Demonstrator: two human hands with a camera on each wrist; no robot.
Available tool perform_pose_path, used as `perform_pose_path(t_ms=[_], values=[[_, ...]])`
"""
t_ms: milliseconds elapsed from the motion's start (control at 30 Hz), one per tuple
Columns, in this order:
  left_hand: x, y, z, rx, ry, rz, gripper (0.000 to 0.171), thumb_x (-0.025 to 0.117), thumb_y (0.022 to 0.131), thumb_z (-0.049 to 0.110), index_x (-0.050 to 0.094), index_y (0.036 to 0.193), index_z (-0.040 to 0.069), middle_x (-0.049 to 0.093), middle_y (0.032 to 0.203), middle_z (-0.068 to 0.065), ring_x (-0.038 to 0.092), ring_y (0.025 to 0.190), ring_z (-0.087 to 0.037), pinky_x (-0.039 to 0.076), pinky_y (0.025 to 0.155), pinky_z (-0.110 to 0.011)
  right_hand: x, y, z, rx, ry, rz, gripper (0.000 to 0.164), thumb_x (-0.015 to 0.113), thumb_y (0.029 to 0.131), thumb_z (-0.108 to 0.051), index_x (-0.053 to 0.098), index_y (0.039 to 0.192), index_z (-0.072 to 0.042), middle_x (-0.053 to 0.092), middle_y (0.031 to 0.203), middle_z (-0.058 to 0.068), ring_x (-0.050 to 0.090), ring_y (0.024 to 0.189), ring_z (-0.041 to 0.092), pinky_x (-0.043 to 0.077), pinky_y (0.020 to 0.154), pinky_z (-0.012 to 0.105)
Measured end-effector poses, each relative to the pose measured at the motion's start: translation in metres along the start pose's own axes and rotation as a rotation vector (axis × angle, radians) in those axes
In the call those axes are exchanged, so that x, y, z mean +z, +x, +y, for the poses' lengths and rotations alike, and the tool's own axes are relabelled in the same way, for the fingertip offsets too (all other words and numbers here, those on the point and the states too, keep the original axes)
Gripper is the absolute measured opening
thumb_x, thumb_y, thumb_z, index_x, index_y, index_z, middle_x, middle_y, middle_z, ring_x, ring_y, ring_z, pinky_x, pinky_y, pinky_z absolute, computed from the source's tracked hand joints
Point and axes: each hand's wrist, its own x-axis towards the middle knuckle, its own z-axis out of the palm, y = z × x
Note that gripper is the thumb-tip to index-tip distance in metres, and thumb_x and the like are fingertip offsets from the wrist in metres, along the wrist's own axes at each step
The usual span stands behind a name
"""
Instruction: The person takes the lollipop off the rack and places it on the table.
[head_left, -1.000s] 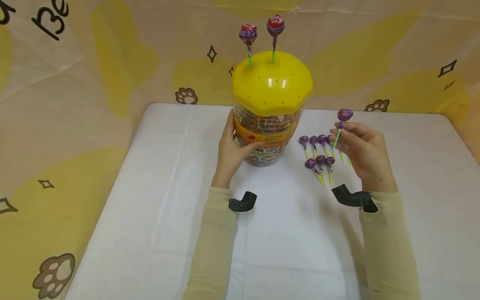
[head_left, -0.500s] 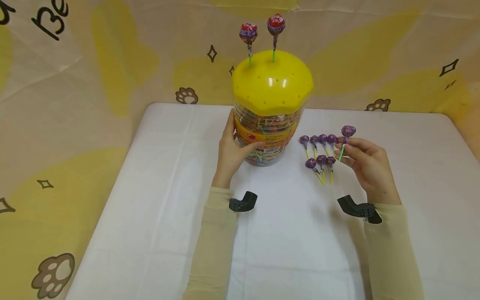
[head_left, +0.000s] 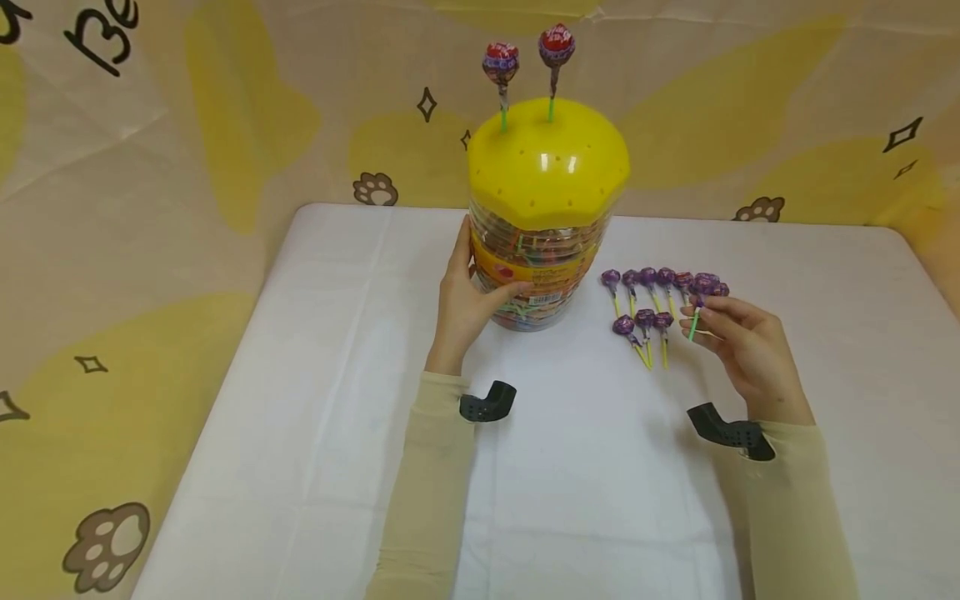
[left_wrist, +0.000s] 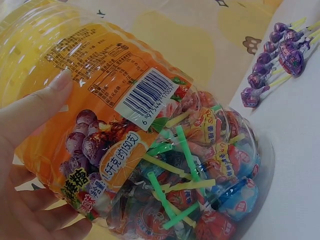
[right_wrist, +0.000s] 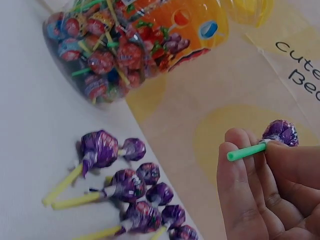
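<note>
My left hand [head_left: 468, 304] grips the side of a clear plastic jar [head_left: 534, 312], thumb across its orange label [left_wrist: 107, 100]. Wrapped lollipops with green and yellow sticks fill the jar. Its yellow lid [head_left: 547, 179] is dotted with small holes, and two red-and-purple lollipops [head_left: 501, 65] stand upright in it. Between thumb and fingertips, my right hand [head_left: 750, 350] pinches a purple-wrapped lollipop [right_wrist: 280, 132] near the wrapper's base, its green stick [right_wrist: 245, 151] pointing out. Right by that hand, several purple lollipops with yellow sticks [head_left: 645, 321] lie in two rows; the held one overlaps the back row in the head view.
A white cloth covers the table [head_left: 360, 400]. Behind it hangs a yellow-and-cream backdrop [head_left: 255, 125] with paw prints and lettering. Each wrist carries a black camera mount [head_left: 487, 402].
My right hand has come down and slightly right with the lollipop, from above the rows to the back row's right end. The left hand stays on the jar.
</note>
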Motion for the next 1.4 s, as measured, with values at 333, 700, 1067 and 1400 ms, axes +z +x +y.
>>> perform_pose_path(t_ms=[333, 700, 1067, 1400], values=[[0.000, 0.000, 0.000, -0.003, 0.007, 0.000, 0.102, 0.081, 0.076, 0.020, 0.014, 0.152, 0.012, 0.024, 0.154, -0.007, 0.026, 0.139, -0.019, 0.028, 0.112, -0.038, -0.021, -0.002, 0.007, 0.105, -0.078, 0.034, 0.015, 0.055, 0.091, 0.007, 0.068, 0.094, 0.003, 0.072, 0.089, 0.011, 0.070, 0.081, 0.019, 0.056, 0.073, 0.026], [0.001, 0.000, 0.000, -0.005, 0.009, 0.003, 0.102, 0.081, 0.076, 0.020, 0.014, 0.152, 0.012, 0.024, 0.154, -0.007, 0.026, 0.139, -0.020, 0.028, 0.111, -0.039, -0.035, -0.001, 0.018, 0.195, -0.177, 0.127, 0.022, 0.054, 0.091, 0.008, 0.071, 0.088, -0.005, 0.072, 0.084, 0.006, 0.070, 0.079, 0.014, 0.056, 0.071, 0.023], [0.001, 0.001, -0.001, -0.005, 0.008, 0.003, 0.102, 0.081, 0.075, 0.021, 0.014, 0.152, 0.012, 0.025, 0.154, -0.007, 0.026, 0.139, -0.019, 0.028, 0.111, -0.039, -0.042, -0.002, 0.020, 0.269, -0.382, 0.207, 0.029, 0.061, 0.087, 0.006, 0.074, 0.074, -0.016, 0.070, 0.074, -0.004, 0.068, 0.068, 0.006, 0.055, 0.063, 0.017], [0.000, 0.000, -0.001, 0.003, 0.003, 0.005, 0.103, 0.081, 0.075, 0.021, 0.013, 0.152, 0.012, 0.024, 0.154, -0.006, 0.026, 0.139, -0.019, 0.028, 0.112, -0.039, -0.041, -0.001, 0.021, 0.302, -0.586, 0.241, 0.031, 0.066, 0.086, -0.001, 0.072, 0.069, -0.026, 0.067, 0.070, -0.012, 0.064, 0.064, 0.000, 0.053, 0.061, 0.014]])
